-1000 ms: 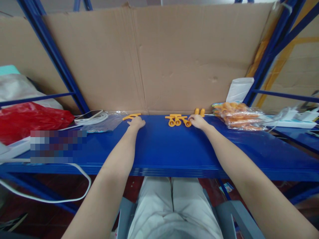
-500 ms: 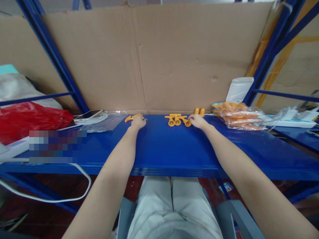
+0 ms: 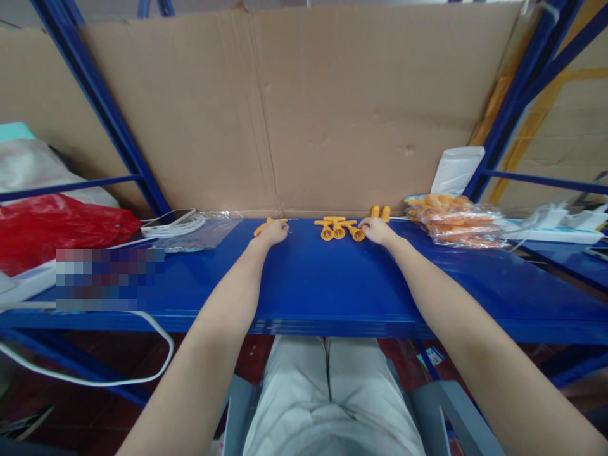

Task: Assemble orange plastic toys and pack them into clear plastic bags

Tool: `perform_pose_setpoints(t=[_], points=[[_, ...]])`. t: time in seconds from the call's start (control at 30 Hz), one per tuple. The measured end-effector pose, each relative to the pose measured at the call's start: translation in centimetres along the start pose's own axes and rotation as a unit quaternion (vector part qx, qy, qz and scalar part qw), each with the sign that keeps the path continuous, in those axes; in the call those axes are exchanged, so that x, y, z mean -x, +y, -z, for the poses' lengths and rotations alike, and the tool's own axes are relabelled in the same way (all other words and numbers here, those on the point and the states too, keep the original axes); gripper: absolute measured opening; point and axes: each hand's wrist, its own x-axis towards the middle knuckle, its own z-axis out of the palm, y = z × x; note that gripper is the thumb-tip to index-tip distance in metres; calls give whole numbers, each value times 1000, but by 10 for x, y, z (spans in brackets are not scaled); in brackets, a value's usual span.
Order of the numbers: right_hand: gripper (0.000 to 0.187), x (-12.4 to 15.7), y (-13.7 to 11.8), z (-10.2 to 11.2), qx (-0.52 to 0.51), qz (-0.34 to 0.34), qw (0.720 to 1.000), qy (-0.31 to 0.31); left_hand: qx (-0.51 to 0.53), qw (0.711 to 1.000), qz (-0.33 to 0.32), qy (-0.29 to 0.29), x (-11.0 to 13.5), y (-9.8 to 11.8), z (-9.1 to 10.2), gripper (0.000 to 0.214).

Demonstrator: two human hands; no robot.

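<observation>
My left hand is closed on a small orange plastic piece at the far edge of the blue shelf, near the cardboard backing. To its right lies a small cluster of orange T-shaped plastic pieces. My right hand rests curled beside that cluster, its fingertips touching the rightmost piece. Two more short orange pieces stand just behind that hand.
A clear bag of orange parts lies at the right, a white pouch behind it. A phone with white cable on clear plastic and a red bag sit at the left. Blue rack posts frame both sides.
My left hand has slid to the right along the back of the shelf, carrying the orange piece closer to the cluster. My right hand has stayed in place.
</observation>
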Motion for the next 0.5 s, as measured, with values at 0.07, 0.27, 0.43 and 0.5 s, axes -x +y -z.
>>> perform_pose_setpoints(t=[0.07, 0.27, 0.43, 0.5], points=[[40, 0, 0, 0, 3, 1, 1000, -3, 17, 999, -33, -5, 0, 8, 1, 38], [40, 1, -2, 1, 9, -2, 1000, -7, -21, 999, 31, 34, 13, 9, 10, 44], [40, 4, -3, 3, 10, -3, 1000, -2, -44, 986, 156, -38, 25, 5, 20, 43], [40, 4, -3, 4, 9, -5, 1000, -2, -56, 986, 153, -41, 24, 5, 20, 42]])
